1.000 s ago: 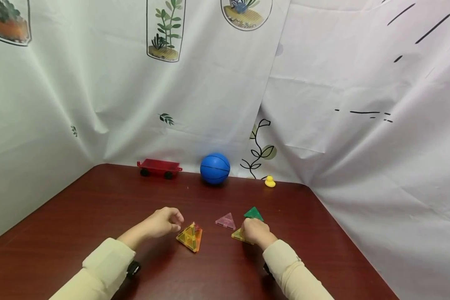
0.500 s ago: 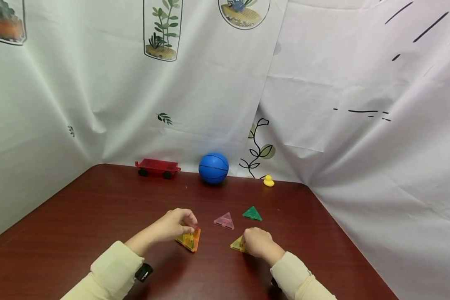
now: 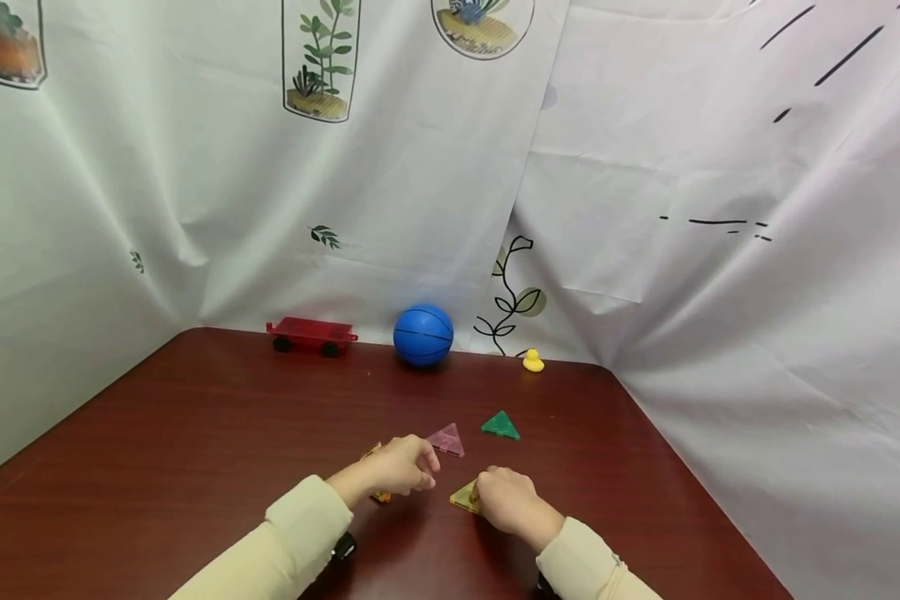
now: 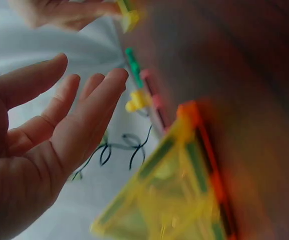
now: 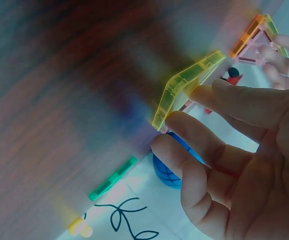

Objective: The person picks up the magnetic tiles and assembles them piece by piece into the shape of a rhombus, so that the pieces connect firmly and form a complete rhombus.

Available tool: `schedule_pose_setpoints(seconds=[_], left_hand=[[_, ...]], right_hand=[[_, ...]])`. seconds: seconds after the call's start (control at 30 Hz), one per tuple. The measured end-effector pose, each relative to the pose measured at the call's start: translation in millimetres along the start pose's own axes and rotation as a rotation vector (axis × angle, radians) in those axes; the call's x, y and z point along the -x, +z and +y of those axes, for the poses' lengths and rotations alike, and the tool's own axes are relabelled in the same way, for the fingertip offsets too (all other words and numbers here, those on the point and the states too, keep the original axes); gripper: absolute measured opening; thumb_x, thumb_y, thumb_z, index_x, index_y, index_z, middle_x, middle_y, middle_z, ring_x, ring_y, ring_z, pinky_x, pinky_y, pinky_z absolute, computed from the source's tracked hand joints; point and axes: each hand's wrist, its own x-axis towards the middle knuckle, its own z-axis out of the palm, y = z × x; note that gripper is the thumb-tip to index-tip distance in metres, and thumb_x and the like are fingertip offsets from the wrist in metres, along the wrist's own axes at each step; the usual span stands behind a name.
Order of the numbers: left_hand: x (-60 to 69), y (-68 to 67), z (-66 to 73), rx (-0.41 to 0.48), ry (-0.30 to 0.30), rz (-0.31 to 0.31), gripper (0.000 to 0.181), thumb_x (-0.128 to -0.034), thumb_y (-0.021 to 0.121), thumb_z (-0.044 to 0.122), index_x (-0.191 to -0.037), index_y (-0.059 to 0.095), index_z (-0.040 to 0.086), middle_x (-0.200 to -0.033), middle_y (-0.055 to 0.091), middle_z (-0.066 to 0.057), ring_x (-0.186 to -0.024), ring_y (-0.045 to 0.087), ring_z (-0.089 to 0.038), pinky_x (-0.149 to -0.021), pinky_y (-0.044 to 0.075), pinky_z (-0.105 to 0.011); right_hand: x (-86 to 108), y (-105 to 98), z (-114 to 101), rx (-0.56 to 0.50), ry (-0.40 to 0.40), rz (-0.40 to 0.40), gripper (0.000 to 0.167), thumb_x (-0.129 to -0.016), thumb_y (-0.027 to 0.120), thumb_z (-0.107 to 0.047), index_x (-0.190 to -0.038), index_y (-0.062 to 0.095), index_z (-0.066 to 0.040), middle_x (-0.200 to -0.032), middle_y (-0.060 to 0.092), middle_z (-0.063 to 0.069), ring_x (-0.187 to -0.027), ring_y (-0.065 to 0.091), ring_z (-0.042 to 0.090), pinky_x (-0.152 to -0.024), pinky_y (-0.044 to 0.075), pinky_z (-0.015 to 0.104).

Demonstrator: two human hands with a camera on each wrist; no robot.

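My left hand [image 3: 399, 465] hovers above the table with relaxed fingers and nothing in them. Behind it, partly hidden in the head view, stands a small pyramid [image 4: 177, 192] of translucent yellow and orange magnetic tiles, with a pink side showing in the right wrist view. To the right, my right hand [image 3: 508, 498] pinches a yellow triangular magnetic tile [image 3: 462, 497] between thumb and fingers; the tile looks tilted in the right wrist view [image 5: 189, 82]. A pink triangular tile [image 3: 448, 440] and a green triangular tile [image 3: 501, 426] lie flat beyond the hands.
Along the back edge of the dark red table [image 3: 195, 417] stand a red wheeled cart [image 3: 312, 332], a blue ball [image 3: 423, 335] and a yellow toy duck [image 3: 532, 361]. A white printed curtain [image 3: 420, 208] hangs behind and at both sides.
My left hand has moved right, passing over the pyramid to its right side. My right hand has drawn the yellow tile slightly left and nearer, away from the green tile.
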Motion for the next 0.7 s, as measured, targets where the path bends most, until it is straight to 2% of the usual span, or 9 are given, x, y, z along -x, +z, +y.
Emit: schedule_pose_setpoints(seconds=[0.23, 0.47, 0.53, 0.6, 0.7], left_hand=[[-11.7, 18.5, 8.8, -0.017, -0.091, -0.024, 0.009, -0.0727, 0.067, 0.001, -0.078, 0.059, 0.001, -0.059, 0.053, -0.005, -0.051, 0.054, -0.016, -0.044, 0.047, -0.027], [-21.9, 28.6, 9.8, -0.096, -0.114, -0.012, 0.016, -0.069, 0.068, 0.001, -0.059, 0.057, 0.007, -0.054, 0.054, -0.002, -0.042, 0.053, -0.011, -0.041, 0.045, -0.022], [-25.3, 30.8, 9.9, -0.135, -0.12, -0.013, 0.018, -0.0691, 0.069, 0.003, -0.056, 0.057, 0.008, -0.053, 0.054, 0.001, -0.041, 0.052, -0.01, -0.04, 0.044, -0.021], [-28.2, 32.4, 10.4, -0.163, -0.126, -0.015, 0.019, -0.0693, 0.069, 0.004, -0.054, 0.058, 0.009, -0.053, 0.054, 0.002, -0.04, 0.053, -0.01, -0.04, 0.044, -0.021], [-31.1, 35.2, 11.4, -0.187, -0.148, -0.017, 0.02, -0.0694, 0.07, 0.004, -0.054, 0.058, 0.009, -0.053, 0.053, 0.002, -0.04, 0.053, -0.011, -0.04, 0.044, -0.021]], right_hand=[[1.0, -2, 1, -0.017, -0.025, -0.001, 0.019, -0.074, 0.058, -0.005, -0.068, 0.066, -0.021, -0.067, 0.048, -0.002, -0.061, 0.05, 0.015, -0.044, 0.039, 0.035], [-0.8, -4, 2, -0.031, -0.05, 0.004, 0.018, -0.076, 0.059, -0.007, -0.068, 0.067, -0.021, -0.068, 0.05, -0.004, -0.062, 0.05, 0.013, -0.045, 0.04, 0.033], [-3.8, -4, 5, -0.06, -0.058, -0.022, 0.018, -0.077, 0.059, -0.007, -0.063, 0.064, -0.018, -0.064, 0.047, -0.004, -0.056, 0.044, 0.009, -0.042, 0.036, 0.029], [-9.2, -5, 9, -0.095, -0.063, -0.04, 0.016, -0.078, 0.058, -0.008, -0.068, 0.066, -0.017, -0.067, 0.053, -0.006, -0.055, 0.042, 0.007, -0.041, 0.033, 0.027], [-22.4, -6, 15, -0.127, -0.05, -0.063, 0.015, -0.081, 0.057, -0.006, -0.082, 0.069, -0.015, -0.076, 0.059, -0.004, -0.06, 0.047, 0.009, -0.044, 0.034, 0.027]])
